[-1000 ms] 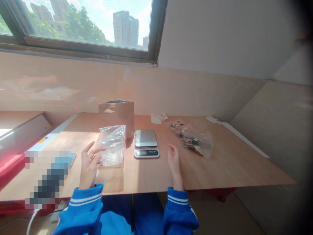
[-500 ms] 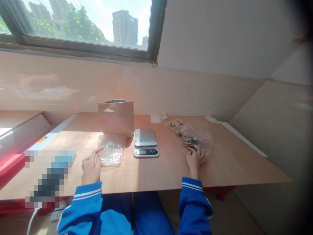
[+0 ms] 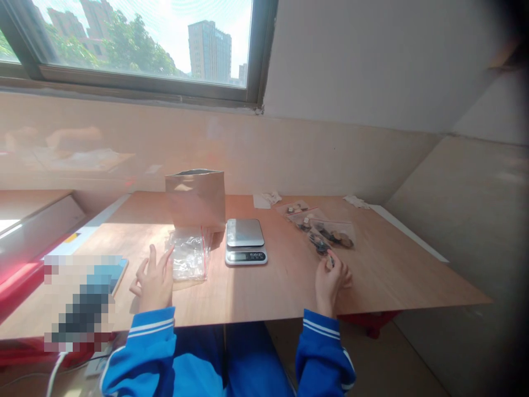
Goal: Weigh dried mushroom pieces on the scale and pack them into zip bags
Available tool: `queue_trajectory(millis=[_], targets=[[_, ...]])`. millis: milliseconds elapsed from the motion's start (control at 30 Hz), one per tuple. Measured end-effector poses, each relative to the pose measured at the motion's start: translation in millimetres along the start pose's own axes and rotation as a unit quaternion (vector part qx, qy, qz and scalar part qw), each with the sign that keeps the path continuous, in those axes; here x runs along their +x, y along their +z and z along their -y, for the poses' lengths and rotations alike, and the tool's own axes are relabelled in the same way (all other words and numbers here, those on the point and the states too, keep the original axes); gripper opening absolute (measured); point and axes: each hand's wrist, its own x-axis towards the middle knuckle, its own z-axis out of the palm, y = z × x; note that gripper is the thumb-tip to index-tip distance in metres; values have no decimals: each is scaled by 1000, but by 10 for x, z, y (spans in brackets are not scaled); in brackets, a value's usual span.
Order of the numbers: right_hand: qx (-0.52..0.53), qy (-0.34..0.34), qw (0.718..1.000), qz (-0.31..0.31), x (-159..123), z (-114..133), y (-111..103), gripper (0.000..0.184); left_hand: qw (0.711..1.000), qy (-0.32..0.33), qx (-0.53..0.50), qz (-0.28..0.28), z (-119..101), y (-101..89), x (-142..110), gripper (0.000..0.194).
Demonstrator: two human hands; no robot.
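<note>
My right hand (image 3: 330, 281) is closed, thumb and fingers pinching the near end of a small clear zip bag (image 3: 319, 242) with dark and pale pieces in it. Just beyond it lies another filled zip bag (image 3: 336, 234), with more such bags overlapping behind. My left hand (image 3: 154, 281) has its fingers spread and holds nothing. Its index fingertip is at the left edge of a stack of empty clear zip bags (image 3: 188, 256) with red seal lines; whether it touches them I cannot tell. Between the hands stands a digital kitchen scale (image 3: 246, 242) with a bare steel plate.
A brown stand-up pouch (image 3: 195, 201), open at the top, stands behind the empty bags. White paper scraps (image 3: 266, 199) lie at the back, and more crumpled white scraps (image 3: 356, 202) lie farther right. A blurred-out phone-like object (image 3: 85, 300) with a white cable is at the left.
My right hand moved right to the filled bags, closed on one and drew it slightly nearer. My left hand let the top empty bag drop flat onto the stack and spread its fingers.
</note>
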Motion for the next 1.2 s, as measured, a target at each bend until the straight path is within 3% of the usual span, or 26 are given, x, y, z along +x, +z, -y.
queue_trajectory(millis=[167, 233, 333, 467, 633, 733, 833, 1000, 1067, 1133, 1200], targets=[[86, 10, 996, -19, 76, 257, -215, 35, 994, 38, -100, -1, -120, -124, 51, 42], [176, 13, 984, 0, 69, 446, -235, 38, 979, 35, -198, 31, -259, -139, 25, 44], [310, 70, 946, 64, -69, 781, -185, 46, 931, -18, -346, 116, -523, -88, -99, 48], [449, 180, 845, 230, -396, 1226, -110, 50, 873, -56, -428, 227, -814, 31, -315, 48], [550, 253, 708, 363, -703, 1605, -134, 46, 832, -59, -477, 279, -934, 67, -402, 46], [548, 282, 672, 410, -796, 1693, -139, 42, 816, -46, -501, 284, -915, 16, -360, 42], [520, 249, 704, 416, -858, 1710, -119, 36, 814, -51, -515, 264, -890, -51, -324, 41], [411, 101, 830, 362, -943, 1724, -108, 32, 810, -42, -536, 234, -906, -136, -335, 35], [370, 52, 867, 331, -971, 1746, -124, 30, 808, -45, -546, 218, -929, -163, -348, 33], [358, 24, 865, 350, -1000, 1775, -146, 22, 812, -46, -545, 203, -953, -188, -353, 31], [387, 19, 819, 423, -1031, 1809, -174, 17, 821, -45, -534, 196, -968, -202, -349, 30]])
